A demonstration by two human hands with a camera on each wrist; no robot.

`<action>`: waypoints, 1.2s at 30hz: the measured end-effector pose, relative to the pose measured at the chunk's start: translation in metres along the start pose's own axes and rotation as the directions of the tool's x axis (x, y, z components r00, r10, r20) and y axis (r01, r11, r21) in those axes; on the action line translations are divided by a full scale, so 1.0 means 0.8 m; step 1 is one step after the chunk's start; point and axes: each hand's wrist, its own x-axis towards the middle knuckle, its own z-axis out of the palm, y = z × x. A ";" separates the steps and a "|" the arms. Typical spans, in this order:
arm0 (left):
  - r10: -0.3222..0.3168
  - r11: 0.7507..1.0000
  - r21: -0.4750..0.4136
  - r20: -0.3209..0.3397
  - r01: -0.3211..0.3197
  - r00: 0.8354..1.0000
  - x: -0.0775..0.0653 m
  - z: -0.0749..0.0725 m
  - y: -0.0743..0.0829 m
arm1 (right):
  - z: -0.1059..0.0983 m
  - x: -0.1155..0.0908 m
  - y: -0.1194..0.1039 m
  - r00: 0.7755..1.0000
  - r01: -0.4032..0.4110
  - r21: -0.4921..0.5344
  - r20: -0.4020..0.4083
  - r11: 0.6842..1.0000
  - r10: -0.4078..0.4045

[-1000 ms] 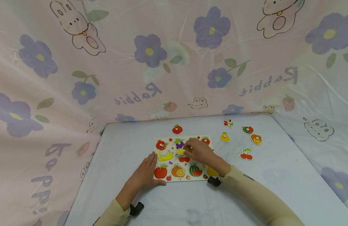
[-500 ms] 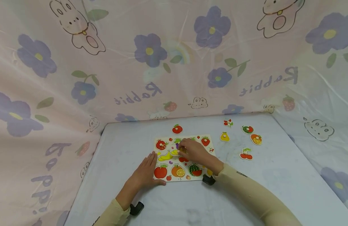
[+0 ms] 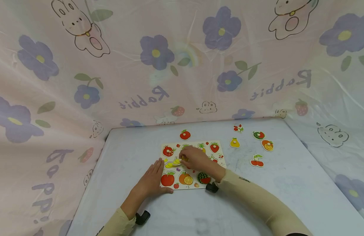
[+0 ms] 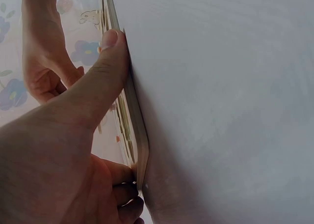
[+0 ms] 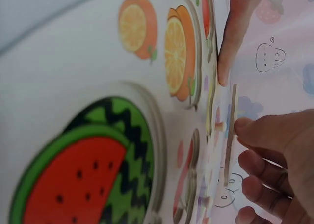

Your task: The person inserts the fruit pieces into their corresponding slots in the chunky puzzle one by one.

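My right hand (image 3: 196,160) pinches a flat yellow banana puzzle piece (image 3: 176,162) by its back-side grip. The thin edge of this banana piece (image 5: 230,135) shows in the right wrist view, raised off the board and held upright to that camera. Below it in the head view lies the white fruit puzzle board (image 3: 182,187), around its printed banana spot. Along the board's left side rest the fingers of my left hand (image 3: 150,178), its thumb touching the front edge. In the left wrist view, the left thumb (image 4: 110,62) presses that edge.
Loose fruit pieces lie beyond and right of the board: a red apple (image 3: 185,134), a pear (image 3: 234,143), cherries (image 3: 257,161), a watermelon (image 3: 258,135), an orange (image 3: 267,145) and a red-and-green piece (image 3: 238,128). A patterned curtain (image 3: 188,75) closes off the back.
My right hand has moved left across the board with the banana piece, towards the printed banana spot. The pineapple and strawberry places on the board are uncovered again. My left hand stays put.
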 end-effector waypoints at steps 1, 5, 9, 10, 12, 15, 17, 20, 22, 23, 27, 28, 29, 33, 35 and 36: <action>-0.001 1.000 0.000 0.003 0.001 1.000 0.000 0.000 0.000 | 0.001 0.002 -0.001 1.000 0.005 -0.002 0.001 1.000 -0.005; 0.000 1.000 0.004 0.003 0.000 1.000 0.000 0.001 -0.001 | 0.010 0.009 0.000 1.000 0.007 -0.035 0.022 0.999 -0.006; 0.005 1.000 0.011 0.000 -0.005 1.000 0.001 0.002 -0.002 | 0.017 0.017 0.001 0.999 0.012 -0.058 0.040 0.998 -0.009; 0.006 1.000 0.012 0.001 -0.006 1.000 0.001 0.002 -0.002 | 0.018 0.018 0.001 0.999 0.012 -0.065 0.044 0.998 -0.010; 0.007 1.000 0.014 0.000 -0.007 1.000 0.001 0.002 -0.003 | 0.019 0.021 -0.002 0.999 0.009 -0.063 0.053 0.998 -0.006; 0.007 1.000 0.010 0.001 -0.007 1.000 0.001 0.002 -0.003 | 0.020 0.024 -0.006 0.997 0.006 -0.059 0.073 0.998 -0.002; 0.007 1.000 0.006 0.003 -0.007 1.000 0.001 0.001 -0.003 | 0.020 0.025 -0.009 0.996 0.002 -0.055 0.085 0.998 0.002; 0.008 1.000 0.007 0.006 -0.008 1.000 0.001 0.001 -0.003 | 0.020 0.027 -0.012 0.995 0.001 -0.055 0.098 0.998 0.004; 0.009 1.000 0.008 0.007 -0.009 1.000 0.001 0.001 -0.003 | 0.021 0.028 -0.013 0.995 0.001 -0.060 0.103 0.998 0.005; 0.008 1.000 0.009 0.007 -0.008 1.000 0.002 0.001 -0.002 | 0.022 0.029 -0.013 0.994 0.002 -0.063 0.105 0.998 0.004; 0.009 1.000 0.013 0.004 -0.009 1.000 0.002 0.002 -0.002 | 0.024 0.030 -0.014 0.995 0.015 -0.067 0.100 0.998 -0.008; 0.009 1.000 0.014 0.004 -0.009 1.000 0.002 0.002 -0.002 | 0.024 0.030 -0.014 0.995 0.018 -0.068 0.100 0.998 -0.011; 0.009 1.000 0.016 0.003 -0.009 1.000 0.002 0.002 -0.003 | 0.024 0.030 -0.015 0.995 0.018 -0.070 0.099 0.997 -0.011; 0.010 1.000 0.020 0.000 -0.010 1.000 0.002 0.003 -0.003 | 0.025 0.031 -0.018 0.994 0.012 -0.076 0.105 0.997 -0.004; 0.008 1.000 0.023 0.000 -0.008 1.000 0.002 0.004 -0.003 | 0.025 0.031 -0.019 0.994 0.008 -0.077 0.105 0.997 0.000; 0.007 1.000 0.021 -0.002 -0.007 1.000 0.002 0.003 -0.003 | 0.025 0.031 -0.019 0.994 0.007 -0.076 0.105 0.997 0.001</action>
